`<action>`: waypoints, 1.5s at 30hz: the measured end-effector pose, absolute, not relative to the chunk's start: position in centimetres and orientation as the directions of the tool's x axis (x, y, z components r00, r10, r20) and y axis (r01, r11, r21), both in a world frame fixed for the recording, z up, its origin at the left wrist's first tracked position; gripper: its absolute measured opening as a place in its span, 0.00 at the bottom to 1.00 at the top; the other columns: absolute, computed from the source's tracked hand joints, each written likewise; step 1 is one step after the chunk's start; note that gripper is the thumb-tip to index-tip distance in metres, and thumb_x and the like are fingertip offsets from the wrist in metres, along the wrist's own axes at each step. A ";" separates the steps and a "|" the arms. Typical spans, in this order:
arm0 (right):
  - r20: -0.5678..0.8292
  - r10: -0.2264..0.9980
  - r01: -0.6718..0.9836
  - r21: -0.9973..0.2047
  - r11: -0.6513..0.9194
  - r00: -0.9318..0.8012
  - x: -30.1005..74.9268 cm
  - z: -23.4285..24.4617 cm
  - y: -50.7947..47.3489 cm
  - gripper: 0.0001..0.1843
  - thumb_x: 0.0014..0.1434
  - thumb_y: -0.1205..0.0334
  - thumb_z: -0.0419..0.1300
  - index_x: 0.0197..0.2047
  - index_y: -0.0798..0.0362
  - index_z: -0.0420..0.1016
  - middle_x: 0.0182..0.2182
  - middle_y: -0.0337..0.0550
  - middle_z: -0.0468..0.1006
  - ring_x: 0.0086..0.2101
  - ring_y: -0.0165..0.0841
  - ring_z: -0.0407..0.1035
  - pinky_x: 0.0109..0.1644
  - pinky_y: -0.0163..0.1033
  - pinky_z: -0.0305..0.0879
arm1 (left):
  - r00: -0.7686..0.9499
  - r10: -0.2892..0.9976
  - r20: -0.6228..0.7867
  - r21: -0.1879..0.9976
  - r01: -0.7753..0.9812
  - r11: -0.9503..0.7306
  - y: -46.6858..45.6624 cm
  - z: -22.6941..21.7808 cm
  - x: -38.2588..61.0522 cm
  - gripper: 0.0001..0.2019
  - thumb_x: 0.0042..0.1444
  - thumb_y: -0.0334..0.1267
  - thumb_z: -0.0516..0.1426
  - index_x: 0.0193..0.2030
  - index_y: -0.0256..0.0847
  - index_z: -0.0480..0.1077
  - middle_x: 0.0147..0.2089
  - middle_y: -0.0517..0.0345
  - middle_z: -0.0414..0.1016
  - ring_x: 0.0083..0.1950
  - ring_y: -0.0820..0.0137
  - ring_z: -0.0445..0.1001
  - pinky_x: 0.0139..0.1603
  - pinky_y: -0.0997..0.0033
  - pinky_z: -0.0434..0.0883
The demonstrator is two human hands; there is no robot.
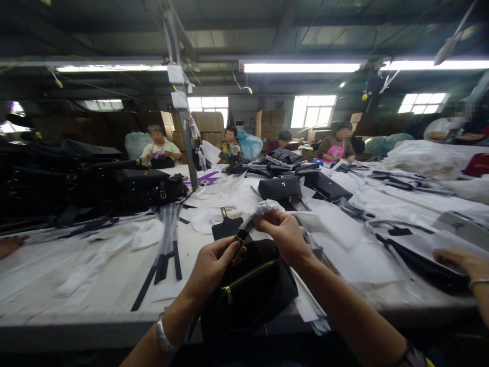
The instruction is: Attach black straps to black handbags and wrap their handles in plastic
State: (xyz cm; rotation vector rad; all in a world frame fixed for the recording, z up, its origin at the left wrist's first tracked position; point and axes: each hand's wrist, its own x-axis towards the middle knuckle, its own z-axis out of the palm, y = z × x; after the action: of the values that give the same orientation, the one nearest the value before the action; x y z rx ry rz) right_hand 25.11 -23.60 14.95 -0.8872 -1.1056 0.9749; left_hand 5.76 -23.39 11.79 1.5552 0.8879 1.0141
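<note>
A black handbag [263, 293] with a gold zipper lies at the table's front edge, below both my hands. My left hand [219, 257] pinches a black strap [241, 235] at its gold buckle. Higher up, my right hand [280, 229] is closed on the same strap where clear plastic wrap [267, 206] covers it. The wrapped part bends over my right fingers. Just behind my left hand, a black leather tab [226, 227] with a gold clasp rests on the table. My fingers partly hide where the strap meets the bag.
Black bags [280, 188] and wrapped straps crowd the table's middle. A tall pile of black bags [91, 178] stands left, beside a metal post [187, 148]. Loose black straps [166, 265] and white sheets lie about. Another person's hand [454, 257] touches a bag at right; several people sit opposite.
</note>
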 end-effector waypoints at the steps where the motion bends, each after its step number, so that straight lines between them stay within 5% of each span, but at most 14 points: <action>1: 0.282 0.952 -0.171 -0.939 0.299 0.116 25.2 15.0 -23.8 0.18 0.48 0.54 0.73 0.40 0.54 0.81 0.38 0.45 0.83 0.39 0.39 0.76 0.46 0.43 0.72 | 0.381 0.909 0.166 0.981 0.034 -0.193 -23.3 11.7 5.7 0.20 0.60 0.50 0.59 0.50 0.37 0.77 0.41 0.50 0.81 0.36 0.67 0.75 0.37 0.71 0.71; 6: 0.219 0.961 -0.261 -0.950 0.171 -0.168 24.6 14.2 -25.5 0.24 0.55 0.54 0.69 0.54 0.53 0.75 0.43 0.47 0.83 0.46 0.41 0.76 0.56 0.48 0.68 | 0.402 0.886 0.232 0.973 -0.081 -0.218 -23.1 11.5 5.8 0.19 0.57 0.46 0.63 0.53 0.39 0.72 0.44 0.52 0.79 0.37 0.69 0.77 0.40 0.70 0.72; 11: 0.212 0.975 -0.237 -0.952 0.192 -0.064 21.8 11.4 -27.1 0.22 0.54 0.54 0.69 0.50 0.53 0.76 0.43 0.48 0.83 0.46 0.44 0.77 0.56 0.50 0.69 | 0.316 0.901 0.296 0.952 -0.168 -0.254 -23.5 11.3 6.0 0.26 0.56 0.46 0.64 0.59 0.41 0.67 0.51 0.49 0.77 0.49 0.60 0.77 0.49 0.64 0.73; 14: 0.232 0.972 -0.105 -0.968 0.229 -0.023 20.7 10.0 -28.1 0.16 0.56 0.56 0.68 0.47 0.52 0.78 0.41 0.46 0.83 0.44 0.44 0.77 0.52 0.49 0.72 | 0.298 0.916 0.270 0.955 -0.201 -0.216 -24.1 11.8 5.7 0.26 0.62 0.52 0.56 0.61 0.39 0.67 0.57 0.46 0.75 0.57 0.57 0.73 0.57 0.62 0.69; 18: 0.530 0.836 0.292 -0.829 0.476 0.143 22.0 10.0 -28.0 0.08 0.62 0.57 0.61 0.43 0.47 0.79 0.40 0.45 0.82 0.42 0.42 0.76 0.52 0.49 0.71 | 0.266 0.948 0.177 0.981 -0.123 -0.148 -24.6 12.7 5.3 0.27 0.61 0.55 0.56 0.60 0.40 0.69 0.48 0.50 0.80 0.43 0.64 0.76 0.44 0.69 0.72; 21: 0.740 0.644 0.605 -0.607 0.515 0.193 25.0 11.2 -26.1 0.19 0.59 0.59 0.63 0.54 0.44 0.75 0.54 0.47 0.76 0.56 0.46 0.67 0.64 0.53 0.58 | 0.250 0.953 0.170 0.985 -0.052 -0.162 -24.7 13.1 5.1 0.26 0.58 0.52 0.61 0.59 0.41 0.71 0.43 0.53 0.82 0.38 0.69 0.74 0.41 0.72 0.70; 23: 0.696 0.707 0.658 -0.591 0.466 0.125 27.3 12.3 -24.2 0.29 0.55 0.59 0.67 0.61 0.44 0.70 0.60 0.46 0.71 0.60 0.48 0.63 0.66 0.54 0.55 | 0.285 0.945 0.160 0.987 -0.036 -0.156 -25.0 13.3 5.0 0.26 0.57 0.52 0.61 0.59 0.41 0.71 0.42 0.54 0.82 0.38 0.68 0.74 0.42 0.71 0.70; 27: 0.339 0.924 0.589 -0.716 0.375 -0.175 31.7 14.8 -21.6 0.14 0.53 0.53 0.68 0.40 0.52 0.81 0.35 0.44 0.83 0.39 0.43 0.76 0.46 0.46 0.70 | 0.292 0.944 0.153 0.986 0.021 -0.167 -25.1 13.8 4.3 0.26 0.55 0.51 0.63 0.57 0.40 0.73 0.39 0.55 0.81 0.35 0.69 0.72 0.40 0.70 0.70; 32: 0.092 0.908 0.186 -0.966 0.182 -0.408 34.7 15.8 -21.5 0.27 0.46 0.37 0.69 0.24 0.57 0.76 0.18 0.37 0.74 0.20 0.29 0.67 0.31 0.36 0.67 | 0.352 0.930 0.103 0.987 -0.150 -0.052 -23.4 13.9 2.6 0.13 0.53 0.46 0.64 0.35 0.37 0.77 0.25 0.61 0.68 0.27 0.74 0.62 0.29 0.75 0.64; 35: 0.090 0.938 0.019 -0.995 0.102 -0.334 34.5 15.2 -21.3 0.34 0.47 0.27 0.62 0.22 0.55 0.71 0.14 0.35 0.69 0.15 0.25 0.59 0.23 0.33 0.61 | 0.508 0.861 0.029 0.982 -0.174 0.070 -22.4 14.0 2.3 0.14 0.54 0.44 0.63 0.25 0.37 0.71 0.23 0.63 0.63 0.25 0.75 0.58 0.27 0.76 0.62; 40: 0.147 0.971 -0.072 -0.988 0.136 -0.189 32.8 14.8 -20.5 0.35 0.48 0.26 0.60 0.19 0.54 0.67 0.14 0.40 0.71 0.14 0.24 0.55 0.16 0.31 0.46 | 0.498 0.867 0.014 0.993 -0.107 0.045 -22.9 14.7 2.7 0.14 0.56 0.49 0.62 0.32 0.38 0.74 0.28 0.59 0.70 0.30 0.71 0.66 0.34 0.73 0.67; 45: 0.207 0.977 -0.157 -0.968 0.197 -0.049 32.7 14.3 -19.8 0.33 0.51 0.28 0.60 0.23 0.54 0.68 0.16 0.40 0.71 0.15 0.25 0.55 0.16 0.32 0.45 | 0.514 0.858 0.022 1.000 -0.002 -0.024 -23.8 13.4 2.2 0.18 0.62 0.50 0.56 0.36 0.36 0.77 0.35 0.52 0.76 0.39 0.66 0.73 0.45 0.68 0.68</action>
State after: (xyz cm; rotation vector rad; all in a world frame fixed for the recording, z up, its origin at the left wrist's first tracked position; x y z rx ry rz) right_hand 32.70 -19.79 14.30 -0.9177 -1.2329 1.1717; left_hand 2.17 -23.77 13.39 1.4373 0.7941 0.8164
